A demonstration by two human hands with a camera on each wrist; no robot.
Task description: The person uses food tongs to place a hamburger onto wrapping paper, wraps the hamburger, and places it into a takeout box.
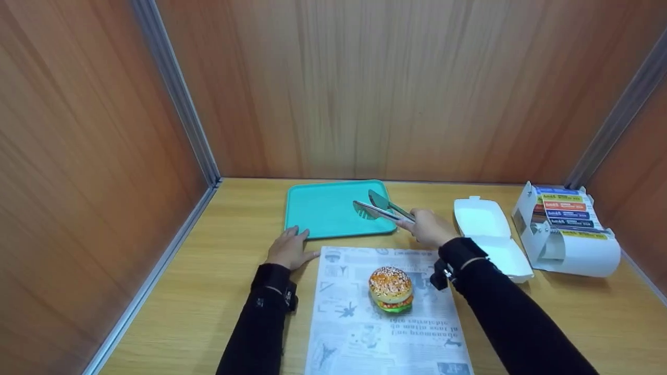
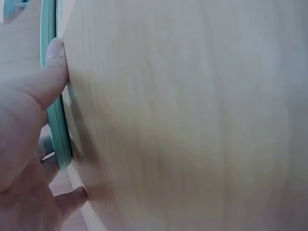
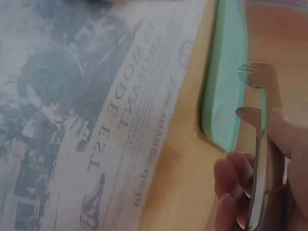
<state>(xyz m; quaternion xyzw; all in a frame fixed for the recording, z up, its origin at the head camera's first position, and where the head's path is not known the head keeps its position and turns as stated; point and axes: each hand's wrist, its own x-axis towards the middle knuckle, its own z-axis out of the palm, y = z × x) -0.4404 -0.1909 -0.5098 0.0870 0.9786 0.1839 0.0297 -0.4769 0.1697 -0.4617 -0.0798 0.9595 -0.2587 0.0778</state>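
Over teal tray (image 1: 328,211), tongs (image 1: 384,212) are gripped by right hand (image 1: 432,229); near-left corner is touched by left hand (image 1: 286,249), fingers spread.

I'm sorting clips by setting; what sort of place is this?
This looks like a tabletop booth, perhaps a mock food counter: wood-grain panels stand on three sides of the table, where a burger sits on printed paper near an open white takeaway box.

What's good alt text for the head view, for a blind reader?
A person's right hand holds silver metal tongs over a teal rectangular tray, the left hand touching the tray's near-left corner. A sesame-topped round burger sits on white printed paper; at right are an open white clamshell box and a labelled white dispenser.
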